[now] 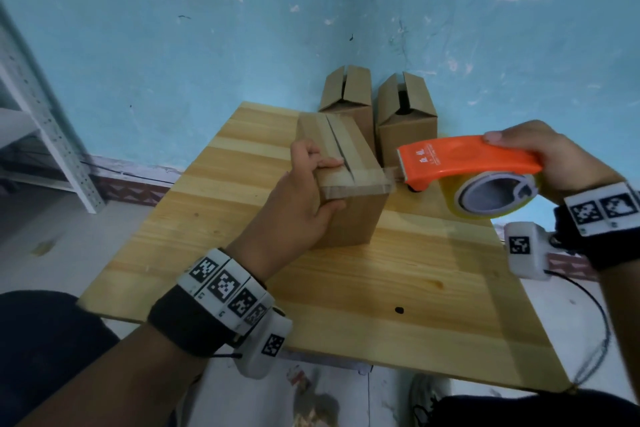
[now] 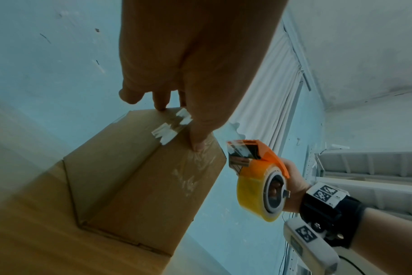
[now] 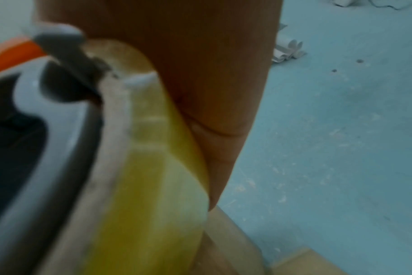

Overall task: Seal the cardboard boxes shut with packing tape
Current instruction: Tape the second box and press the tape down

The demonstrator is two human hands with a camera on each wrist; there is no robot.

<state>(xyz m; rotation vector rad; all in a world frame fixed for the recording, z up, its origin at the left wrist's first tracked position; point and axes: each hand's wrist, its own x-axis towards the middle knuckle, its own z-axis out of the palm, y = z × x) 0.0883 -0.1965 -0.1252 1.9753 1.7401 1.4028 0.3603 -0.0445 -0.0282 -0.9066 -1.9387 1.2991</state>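
My left hand [image 1: 298, 204] grips the box [image 1: 349, 184], my right hand [image 1: 550, 159] holds the dispenser [image 1: 467, 163]; pine desk [image 1: 398, 288] below them, scuffed blue wall [image 1: 207, 45] beyond.

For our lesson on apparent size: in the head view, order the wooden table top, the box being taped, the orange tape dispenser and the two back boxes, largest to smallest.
1. Wooden table top
2. Box being taped and orange tape dispenser: alike, unranked
3. Two back boxes: alike, but farther off, so unsure

White print, too small to read, on the orange dispenser [image 1: 464, 158]; black-and-white square marker codes on both wristbands [image 1: 225, 288] near it.
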